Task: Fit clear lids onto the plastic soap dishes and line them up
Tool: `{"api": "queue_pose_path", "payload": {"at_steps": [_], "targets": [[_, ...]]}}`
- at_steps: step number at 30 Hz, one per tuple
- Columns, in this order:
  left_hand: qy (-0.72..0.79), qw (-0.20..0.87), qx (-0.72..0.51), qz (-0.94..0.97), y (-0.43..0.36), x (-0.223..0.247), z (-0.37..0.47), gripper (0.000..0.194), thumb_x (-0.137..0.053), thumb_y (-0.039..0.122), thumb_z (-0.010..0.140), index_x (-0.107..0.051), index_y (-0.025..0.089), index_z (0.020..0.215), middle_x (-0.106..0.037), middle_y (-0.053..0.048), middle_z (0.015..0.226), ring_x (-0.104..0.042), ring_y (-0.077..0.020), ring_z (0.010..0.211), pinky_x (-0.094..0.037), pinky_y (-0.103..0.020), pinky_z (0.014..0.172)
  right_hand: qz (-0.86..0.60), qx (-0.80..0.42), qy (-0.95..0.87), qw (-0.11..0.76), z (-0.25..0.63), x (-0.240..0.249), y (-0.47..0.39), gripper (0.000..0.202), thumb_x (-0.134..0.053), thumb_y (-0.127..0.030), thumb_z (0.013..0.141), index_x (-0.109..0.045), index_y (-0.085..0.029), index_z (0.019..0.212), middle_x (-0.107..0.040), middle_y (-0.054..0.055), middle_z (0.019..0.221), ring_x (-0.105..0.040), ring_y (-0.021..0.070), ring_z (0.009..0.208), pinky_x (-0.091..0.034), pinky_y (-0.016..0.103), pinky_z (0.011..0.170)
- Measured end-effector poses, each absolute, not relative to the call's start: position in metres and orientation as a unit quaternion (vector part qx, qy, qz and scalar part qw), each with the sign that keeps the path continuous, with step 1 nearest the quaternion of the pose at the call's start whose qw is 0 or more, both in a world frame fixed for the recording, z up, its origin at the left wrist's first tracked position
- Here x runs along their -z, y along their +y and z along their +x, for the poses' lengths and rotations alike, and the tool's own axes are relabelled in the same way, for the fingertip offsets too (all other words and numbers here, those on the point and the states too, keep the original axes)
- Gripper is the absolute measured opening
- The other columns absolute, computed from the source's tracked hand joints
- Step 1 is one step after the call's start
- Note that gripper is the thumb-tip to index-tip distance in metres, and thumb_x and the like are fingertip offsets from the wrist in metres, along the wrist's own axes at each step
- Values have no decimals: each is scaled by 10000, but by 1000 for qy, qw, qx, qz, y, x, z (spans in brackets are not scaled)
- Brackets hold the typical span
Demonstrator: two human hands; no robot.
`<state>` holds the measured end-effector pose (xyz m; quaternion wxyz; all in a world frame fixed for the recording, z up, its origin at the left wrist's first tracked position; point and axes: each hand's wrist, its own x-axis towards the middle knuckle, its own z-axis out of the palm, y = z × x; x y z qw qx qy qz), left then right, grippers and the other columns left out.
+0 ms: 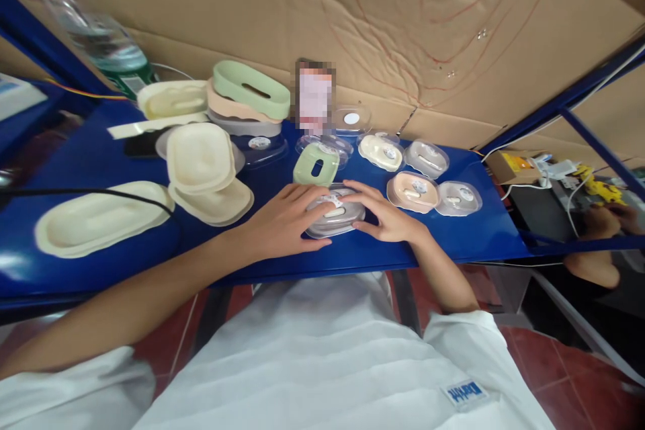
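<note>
I see both hands pressed on a grey soap dish [335, 218] under a clear lid at the bench's [101, 262] near edge: left hand [285, 222] flat at its nine o'clock, right hand [385, 215] at three o'clock, fingers spread on top. A green soap dish [316, 164] lies just beyond at twelve o'clock; cream trays [201, 158] sit at ten o'clock.

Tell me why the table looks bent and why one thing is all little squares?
Head view: the wide lens bows the blue table and the frame bars near the edges. The bottle at top left is smeared and stretched. The upright card is pixelated on purpose. Pale glare sits on the table's left end. The left hand and right hand on the clear-lidded box are sharp.
</note>
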<state>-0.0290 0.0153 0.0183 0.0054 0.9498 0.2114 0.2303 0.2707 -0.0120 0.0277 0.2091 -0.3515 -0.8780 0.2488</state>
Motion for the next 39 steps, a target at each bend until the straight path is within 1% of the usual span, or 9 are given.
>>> {"api": "queue_pose_path", "payload": {"at_steps": [5,8,13,16,20,26,29,35,39], "targets": [[173,-41,-213,961,15,-9,-26,388,-726,335,999,-648,159,1335,-685,-161,1345,-673,-330,1224,-538,-438,1011,-357,-245,-880,197,271,-25,-9,641,-768,-434,1001,-520,-293,1574,-405,161,1726,-386,316,1620,-374,575,1304],[176,-49,-215,959,18,-8,-27,355,-713,323,1006,-662,145,1309,-688,-166,1350,-674,-326,1220,-538,-427,995,-362,-212,-892,168,270,-20,-9,705,-717,-503,1026,-446,-338,1655,-371,132,1753,-355,309,1639,-375,567,1314],[153,-44,-210,965,20,-7,-26,385,-745,312,983,-676,146,1324,-688,-179,1354,-660,-337,1250,-528,-454,1033,-398,-89,-906,113,269,-11,-25,743,-599,-467,1088,-278,-320,1742,-284,128,1803,-231,352,1684,-292,633,1344],[125,-18,-215,968,17,-5,-22,426,-735,279,989,-657,150,1387,-672,-185,1391,-639,-333,1304,-514,-469,1097,-405,-69,-903,126,277,-9,-45,758,-615,-446,1082,-270,-321,1745,-315,143,1788,-296,355,1662,-336,627,1327],[101,40,-208,972,9,2,-16,450,-673,251,1025,-624,221,1471,-626,-167,1483,-634,-312,1349,-532,-461,1131,-417,-109,-883,187,294,-5,-68,784,-679,-419,1055,-286,-381,1732,-332,124,1779,-360,343,1632,-415,606,1288],[107,90,-264,954,7,9,-13,492,-699,282,1022,-616,218,1503,-596,-212,1517,-571,-368,1448,-527,-559,1188,-451,-153,-848,233,305,15,-75,851,-752,-509,991,-336,-364,1719,-408,119,1747,-444,347,1592,-431,575,1290],[105,80,-272,953,9,9,-15,480,-720,286,1014,-636,202,1479,-625,-211,1471,-569,-357,1453,-535,-529,1195,-454,-136,-849,234,301,18,-75,847,-740,-488,1006,-314,-362,1727,-384,109,1762,-432,333,1601,-421,552,1303],[132,28,-257,957,10,6,-18,354,-684,304,1042,-683,205,1382,-671,-165,1370,-640,-302,1345,-600,-428,1107,-426,-114,-868,229,293,10,-71,796,-688,-430,1052,-282,-374,1734,-268,96,1810,-306,334,1662,-365,601,1325],[160,52,-252,953,8,3,-17,350,-722,274,1014,-688,222,1359,-655,-158,1380,-620,-307,1362,-596,-424,1100,-454,-132,-856,210,290,5,-68,718,-651,-444,1070,-346,-368,1715,-302,94,1796,-329,332,1652,-373,595,1323]]}}
